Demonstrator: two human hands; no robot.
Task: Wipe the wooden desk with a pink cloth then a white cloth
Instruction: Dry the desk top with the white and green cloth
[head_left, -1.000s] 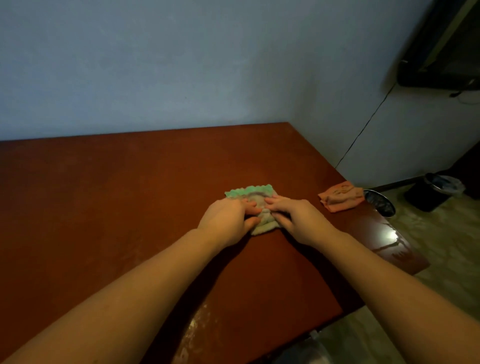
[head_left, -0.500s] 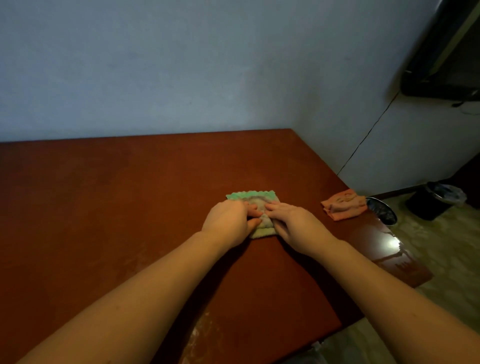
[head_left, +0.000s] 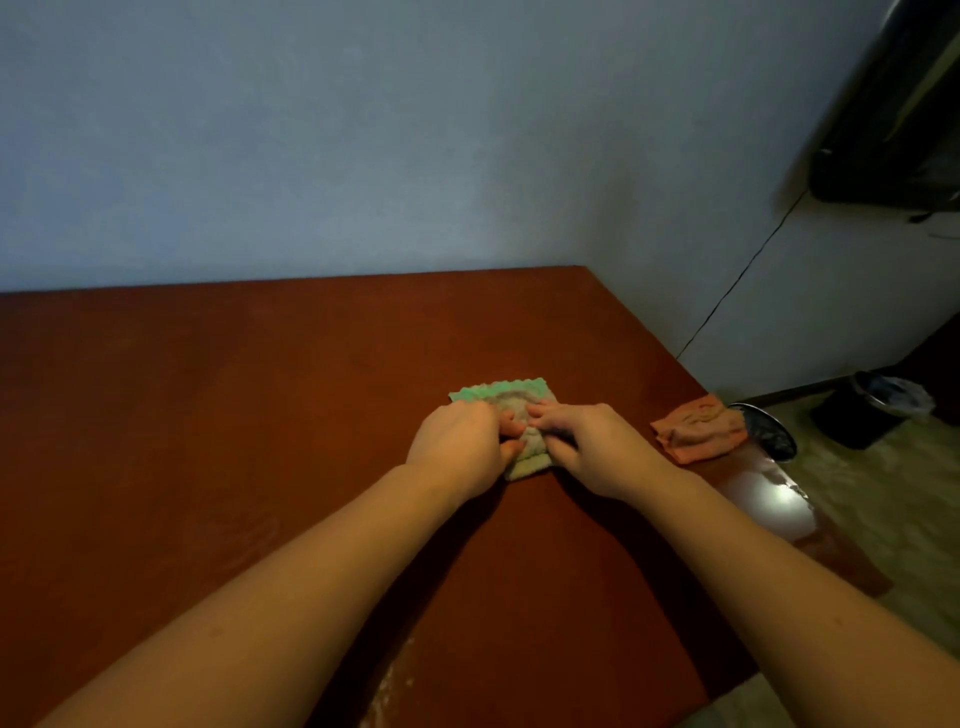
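Both hands down: left hand (head_left: 457, 447) and right hand (head_left: 597, 447) grip folded whitish cloth with green scalloped edge (head_left: 527, 454), flat on reddish-brown wooden desk (head_left: 234, 415). Crumpled pink cloth (head_left: 698, 428) near desk's right edge, apart from hands.

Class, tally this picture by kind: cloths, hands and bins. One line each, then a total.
Cloths: 2 (white cloth, pink cloth)
Hands: 2 (left hand, right hand)
Bins: 1 (black bin)
Total: 5
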